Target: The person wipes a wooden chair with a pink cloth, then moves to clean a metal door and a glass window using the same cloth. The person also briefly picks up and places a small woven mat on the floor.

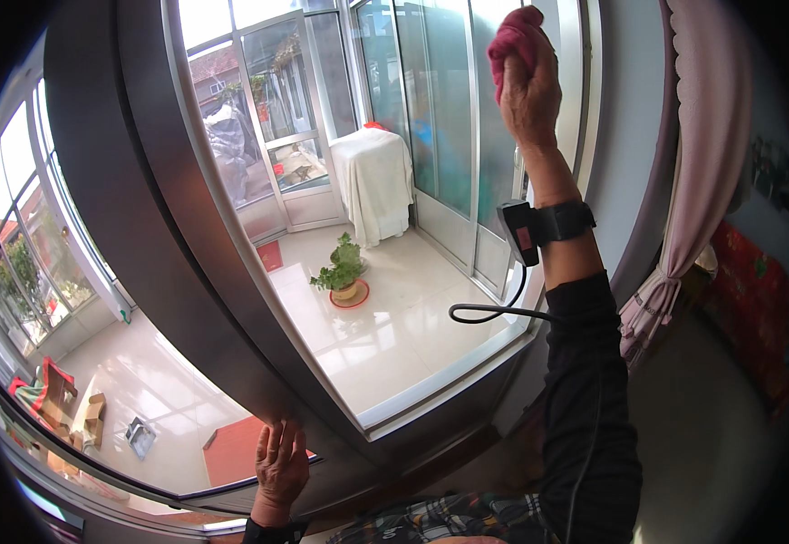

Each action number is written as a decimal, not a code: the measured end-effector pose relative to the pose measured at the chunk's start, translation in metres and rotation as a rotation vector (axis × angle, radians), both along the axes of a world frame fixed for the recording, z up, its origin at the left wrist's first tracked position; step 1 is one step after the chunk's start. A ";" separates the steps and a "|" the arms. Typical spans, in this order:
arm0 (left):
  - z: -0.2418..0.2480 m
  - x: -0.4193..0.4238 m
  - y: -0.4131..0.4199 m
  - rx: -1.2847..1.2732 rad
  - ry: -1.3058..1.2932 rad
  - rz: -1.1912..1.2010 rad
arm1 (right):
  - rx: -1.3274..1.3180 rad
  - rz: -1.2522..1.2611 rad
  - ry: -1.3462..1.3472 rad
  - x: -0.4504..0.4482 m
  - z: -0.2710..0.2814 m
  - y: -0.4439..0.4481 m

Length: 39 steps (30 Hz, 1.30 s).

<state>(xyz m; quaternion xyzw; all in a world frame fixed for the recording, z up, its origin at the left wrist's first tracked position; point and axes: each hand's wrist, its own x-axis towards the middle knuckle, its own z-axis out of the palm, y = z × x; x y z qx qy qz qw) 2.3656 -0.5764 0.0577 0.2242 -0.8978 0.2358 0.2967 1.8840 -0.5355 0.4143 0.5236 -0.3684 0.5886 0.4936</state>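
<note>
My right hand (531, 102) is raised at the upper right, its fingers closed around a bunched dark pink cloth (515, 34). The cloth is up by the right side of a window pane, in front of the pale window frame (574, 102); whether it touches the glass I cannot tell. Low in the view, my left hand (281, 469) rests with extended fingers against the lower part of a dark metal frame (245, 353). Nothing shows in that hand, though its palm is hidden.
A black device (518, 233) is strapped to my right wrist, with a looped cable (476, 314). Beyond the glass stand a potted plant (344, 294) and a cloth-draped piece (374, 180). A tied pink curtain (697, 183) hangs at right. Cardboard boxes (94, 416) lie at lower left.
</note>
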 end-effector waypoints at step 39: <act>-0.026 -0.012 0.010 0.026 0.028 0.145 | -0.035 -0.407 0.095 -0.156 -0.099 0.037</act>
